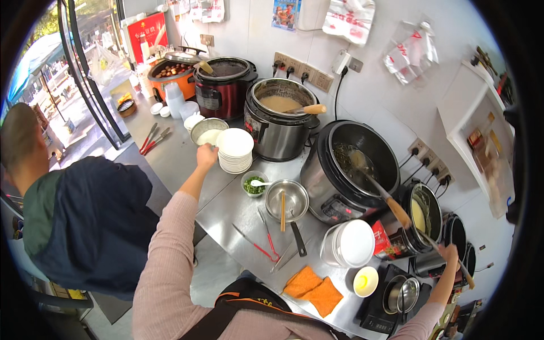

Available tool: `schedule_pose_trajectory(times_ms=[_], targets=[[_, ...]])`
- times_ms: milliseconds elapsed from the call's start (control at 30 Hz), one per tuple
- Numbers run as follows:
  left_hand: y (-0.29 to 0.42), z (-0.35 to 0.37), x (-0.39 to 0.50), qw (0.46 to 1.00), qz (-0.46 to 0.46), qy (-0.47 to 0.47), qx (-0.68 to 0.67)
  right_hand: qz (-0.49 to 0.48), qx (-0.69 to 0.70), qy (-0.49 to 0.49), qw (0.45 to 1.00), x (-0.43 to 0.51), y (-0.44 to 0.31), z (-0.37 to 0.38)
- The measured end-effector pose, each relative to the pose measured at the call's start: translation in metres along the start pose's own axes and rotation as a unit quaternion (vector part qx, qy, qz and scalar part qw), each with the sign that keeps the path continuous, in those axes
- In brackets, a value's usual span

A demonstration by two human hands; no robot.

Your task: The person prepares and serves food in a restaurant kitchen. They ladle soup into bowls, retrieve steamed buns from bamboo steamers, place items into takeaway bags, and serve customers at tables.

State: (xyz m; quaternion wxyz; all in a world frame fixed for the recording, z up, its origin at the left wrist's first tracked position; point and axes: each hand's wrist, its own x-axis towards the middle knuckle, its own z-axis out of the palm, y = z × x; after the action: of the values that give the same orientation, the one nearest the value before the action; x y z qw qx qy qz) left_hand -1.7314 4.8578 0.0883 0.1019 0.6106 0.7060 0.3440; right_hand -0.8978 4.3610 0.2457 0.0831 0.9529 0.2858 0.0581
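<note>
My left hand (207, 155) is closed at the near edge of a metal bowl (199, 132) with something white in it; its fingertips are partly hidden. Right beside it rises a stack of white bowls (234, 148). Far to the right, my right hand (449, 253) grips the long handle of a ladle (468, 279), which slants out of a cooker (426, 212) holding pale yellow liquid. Between my hands stand a cup of chopped greens (254, 185) with a white spoon and a steel saucepan (289, 195) with chopsticks across it.
Large electric cookers (278, 138) line the wall; a wooden-handled ladle (395, 208) juts from the tilted one. Red-handled tongs (260, 246), orange cloths (312, 289), a white tub (355, 244) and an induction hob (374, 321) occupy the counter's front. Another person (85, 212) is at the left.
</note>
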Motion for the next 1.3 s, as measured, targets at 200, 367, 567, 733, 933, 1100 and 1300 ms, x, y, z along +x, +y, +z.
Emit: schedule_pose_trajectory(times_ms=[200, 367, 567, 733, 933, 1100, 1300], targets=[[0.010, 0.063, 0.072, 0.987, 0.060, -0.047, 0.143, 0.062, -0.038, -0.048, 0.996, -0.013, -0.013, 0.006], [0.007, 0.080, 0.099, 0.973, 0.066, -0.109, 0.193, -0.002, -0.047, 0.019, 0.999, -0.037, -0.026, 0.000], [0.019, 0.070, 0.110, 0.931, 0.180, -0.149, 0.281, -0.009, -0.046, 0.021, 0.999, -0.043, -0.048, 0.000], [0.023, 0.066, 0.119, 0.918, 0.219, -0.148, 0.296, 0.006, -0.033, 0.016, 0.999, -0.046, -0.066, -0.009], [0.002, 0.075, 0.130, 0.897, 0.296, -0.092, 0.316, -0.020, -0.099, -0.042, 0.994, -0.051, -0.094, -0.023], [-0.018, 0.087, 0.153, 0.911, 0.296, -0.144, 0.247, 0.056, -0.114, -0.076, 0.989, -0.057, -0.125, -0.045], [-0.019, 0.060, 0.160, 0.951, 0.213, -0.218, 0.044, -0.075, -0.213, 0.119, 0.967, -0.052, -0.127, -0.076]])
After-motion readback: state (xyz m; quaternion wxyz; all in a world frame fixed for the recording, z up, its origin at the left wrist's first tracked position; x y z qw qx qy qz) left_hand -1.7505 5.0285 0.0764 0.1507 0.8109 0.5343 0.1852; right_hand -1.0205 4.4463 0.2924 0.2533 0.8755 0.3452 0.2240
